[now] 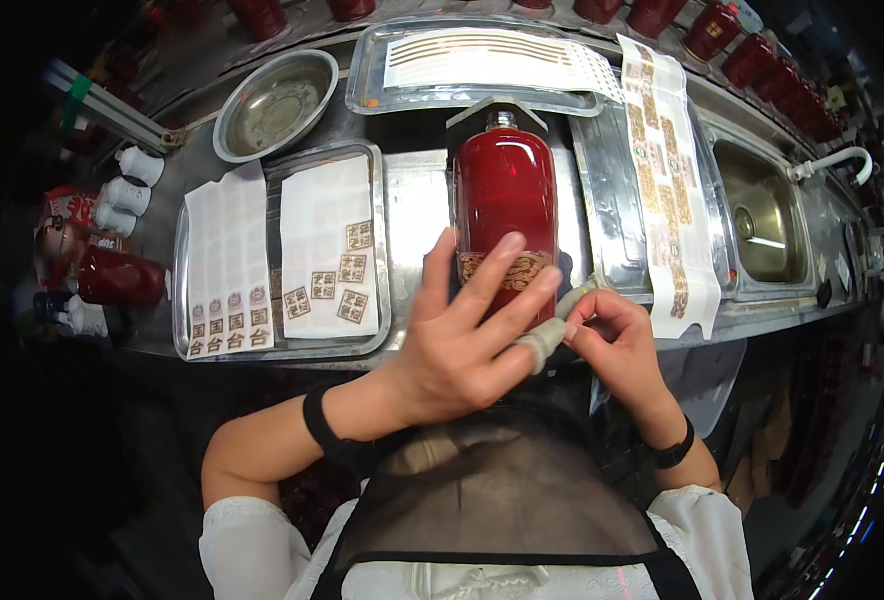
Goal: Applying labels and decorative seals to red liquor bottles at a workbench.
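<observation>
A glossy red glass bottle (pixel 505 180) with a bare threaded neck lies on its back in a dark cradle, its neck pointing away from me. Around its lower part runs a gold ornamental label band (pixel 532 268), partly covered by fingers. My left hand (pixel 467 345) rests over the bottle's lower end, fingers spread, fingertips near or on the band; a pale finger cot covers its thumb. Close beside the bottle's lower right, my right hand (pixel 612 335) has thumb and fingers pinched together, also with a pale finger cot. Whatever is in that pinch is hidden.
On the left, a metal tray (pixel 382 300) bears sticker sheets. Behind it stands a round metal bowl (pixel 277 105). A far tray (pixel 367 80) carries a sheet of gold strips; a long label sheet (pixel 670 180) lies right, before a sink (pixel 762 215). More red bottles (pixel 712 30) line the back.
</observation>
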A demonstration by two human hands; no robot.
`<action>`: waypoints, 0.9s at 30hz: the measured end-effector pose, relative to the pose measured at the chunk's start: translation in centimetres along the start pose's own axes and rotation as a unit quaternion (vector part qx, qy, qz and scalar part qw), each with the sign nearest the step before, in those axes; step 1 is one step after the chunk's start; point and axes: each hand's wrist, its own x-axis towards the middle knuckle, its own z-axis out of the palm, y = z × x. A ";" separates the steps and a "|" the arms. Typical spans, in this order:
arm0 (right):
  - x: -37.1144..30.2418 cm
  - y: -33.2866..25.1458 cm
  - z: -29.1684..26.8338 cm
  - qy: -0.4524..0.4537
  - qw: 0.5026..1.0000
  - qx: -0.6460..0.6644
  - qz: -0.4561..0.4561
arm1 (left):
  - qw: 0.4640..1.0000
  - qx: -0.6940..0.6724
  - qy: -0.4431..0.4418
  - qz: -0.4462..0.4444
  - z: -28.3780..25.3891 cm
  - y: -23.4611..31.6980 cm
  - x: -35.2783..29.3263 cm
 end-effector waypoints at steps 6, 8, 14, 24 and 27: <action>0.0 -0.8 0.1 -0.004 1.000 -0.010 -0.016 | 0.994 -0.060 0.040 -0.078 0.8 -0.6 -1.1; -0.2 -1.6 0.2 -0.005 0.998 -0.049 -0.037 | 0.990 -0.089 0.029 -0.106 0.4 -0.9 -2.1; -0.3 -1.2 -0.2 0.000 1.000 -0.011 -0.012 | 0.989 -0.099 -0.002 -0.109 -1.1 -1.2 -5.5; -0.1 -0.6 -0.3 0.001 1.000 0.015 0.010 | 0.999 -0.030 -0.009 -0.042 -0.9 -0.9 -4.0; 0.1 -0.7 0.1 0.001 1.000 0.023 0.015 | 1.000 -0.007 0.019 -0.002 -0.3 -0.8 -2.6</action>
